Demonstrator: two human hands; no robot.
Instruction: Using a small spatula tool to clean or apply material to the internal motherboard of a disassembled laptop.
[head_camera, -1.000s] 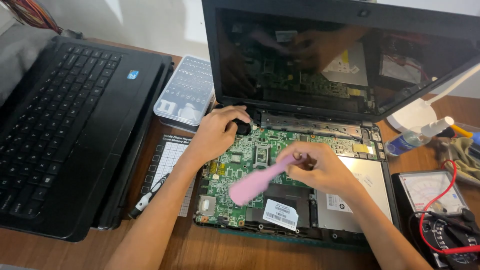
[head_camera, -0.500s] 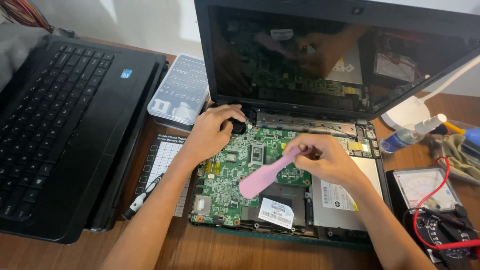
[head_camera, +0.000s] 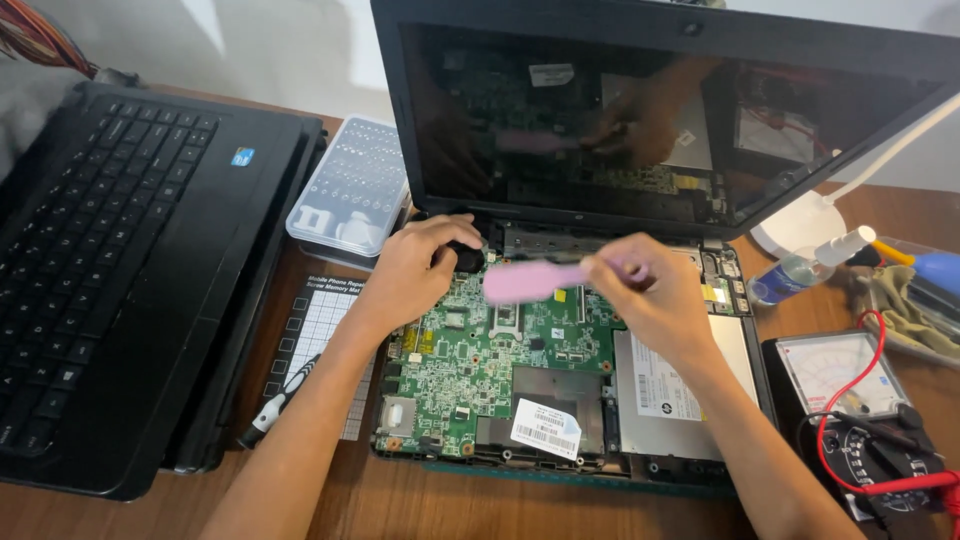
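Observation:
An opened laptop with a bare green motherboard (head_camera: 470, 360) lies in front of me, its dark screen (head_camera: 640, 120) standing upright behind. My left hand (head_camera: 415, 270) rests on the board's upper left corner, fingers on a black round part (head_camera: 466, 256). My right hand (head_camera: 655, 290) grips a pink brush (head_camera: 530, 280) and holds it level just above the board's upper middle. The brush looks blurred from motion.
A black keyboard cover (head_camera: 120, 270) lies to the left. A clear box of screwdriver bits (head_camera: 350, 190) sits behind a white grid mat (head_camera: 315, 340) with a pen-like tool (head_camera: 280, 400). A spray bottle (head_camera: 800, 270), a white lamp base (head_camera: 795, 220) and an analogue multimeter (head_camera: 850, 390) with red leads stand to the right.
My right hand has swung the pink brush from pointing down-left to lying level, higher up on the board. My left hand has stayed at the upper left corner.

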